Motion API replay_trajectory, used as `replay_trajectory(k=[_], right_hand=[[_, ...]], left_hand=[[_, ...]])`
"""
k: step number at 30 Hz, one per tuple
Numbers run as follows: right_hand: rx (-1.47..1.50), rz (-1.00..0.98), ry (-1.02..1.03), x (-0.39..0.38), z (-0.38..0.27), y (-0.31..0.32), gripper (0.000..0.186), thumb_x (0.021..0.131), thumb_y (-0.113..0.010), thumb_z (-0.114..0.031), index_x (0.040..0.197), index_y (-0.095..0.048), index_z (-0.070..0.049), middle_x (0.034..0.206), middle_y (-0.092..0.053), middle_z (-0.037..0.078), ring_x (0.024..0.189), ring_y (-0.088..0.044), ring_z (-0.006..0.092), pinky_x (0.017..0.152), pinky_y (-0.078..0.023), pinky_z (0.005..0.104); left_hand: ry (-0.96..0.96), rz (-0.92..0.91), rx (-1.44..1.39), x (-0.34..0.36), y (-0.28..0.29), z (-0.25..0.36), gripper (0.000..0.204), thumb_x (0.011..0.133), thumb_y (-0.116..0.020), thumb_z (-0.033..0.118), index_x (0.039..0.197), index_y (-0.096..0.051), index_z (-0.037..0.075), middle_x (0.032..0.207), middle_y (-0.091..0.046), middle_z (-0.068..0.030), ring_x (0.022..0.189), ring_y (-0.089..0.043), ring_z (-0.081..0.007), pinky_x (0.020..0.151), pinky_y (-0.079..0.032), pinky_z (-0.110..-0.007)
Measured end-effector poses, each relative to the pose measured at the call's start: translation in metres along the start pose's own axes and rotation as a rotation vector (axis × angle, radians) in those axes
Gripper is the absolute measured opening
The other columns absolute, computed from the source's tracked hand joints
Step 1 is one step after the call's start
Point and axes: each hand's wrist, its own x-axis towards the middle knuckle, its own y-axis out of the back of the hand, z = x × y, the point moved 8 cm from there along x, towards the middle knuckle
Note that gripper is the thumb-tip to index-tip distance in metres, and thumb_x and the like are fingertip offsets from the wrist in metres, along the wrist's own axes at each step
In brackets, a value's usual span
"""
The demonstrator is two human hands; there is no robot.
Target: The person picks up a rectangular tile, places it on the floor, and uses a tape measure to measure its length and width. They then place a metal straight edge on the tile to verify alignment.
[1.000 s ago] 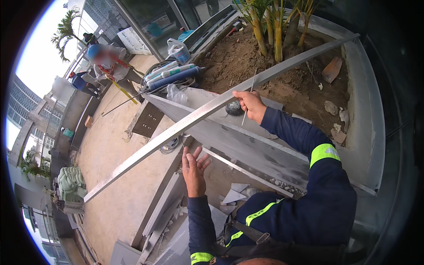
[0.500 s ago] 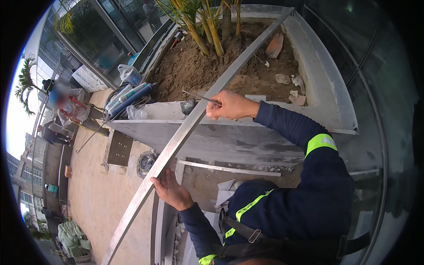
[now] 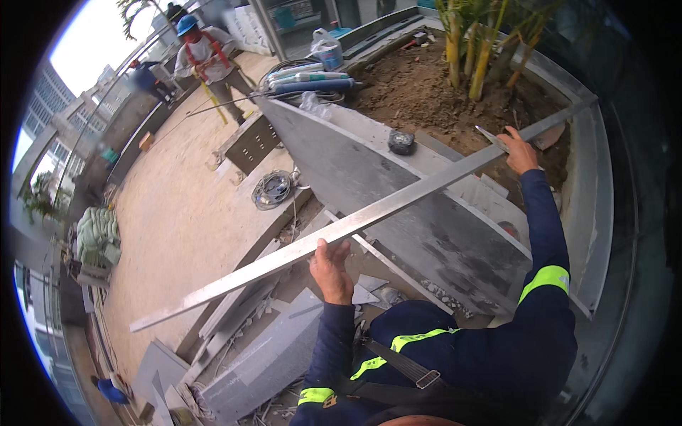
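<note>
A long, straight silvery metal bar runs slantwise from the lower left up to the planter's far right rim. My left hand holds it from below near its middle, with the thumb at its lower edge and the fingers partly hidden underneath. Farther along the bar, my right hand is closed around a thin pointed hand tool and lies against the bar. Grey slabs form the planter wall beneath the bar. Soil and palm stems fill the planter.
On the planter rim sit a dark lump, sealant-like tubes and a plastic bag. A coiled cable lies on the floor. Broken slabs lie below my left arm. A person in a blue helmet stands beyond.
My view has turned left, bringing the bar's near end into sight. The bar now lies flatter across the picture. Both hands remain at the bar, and the tool is still in my right hand.
</note>
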Motion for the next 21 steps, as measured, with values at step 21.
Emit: replay_trajectory(k=[21], right_hand=[[0.199, 0.094, 1.007, -0.066, -0.323, 0.112, 0.043, 0.068, -0.079, -0.005, 0.108, -0.064, -0.004, 0.095, -0.063, 0.012, 0.091, -0.063, 0.0351, 0.076, -0.052, 0.0442]], left_hand=[[-0.240, 0.021, 0.113, -0.040, 0.034, 0.099, 0.077, 0.094, -0.068, 0.065, 0.138, -0.054, 0.003, 0.126, -0.066, -0.0116, 0.113, -0.065, -0.0210, 0.093, -0.056, -0.038]])
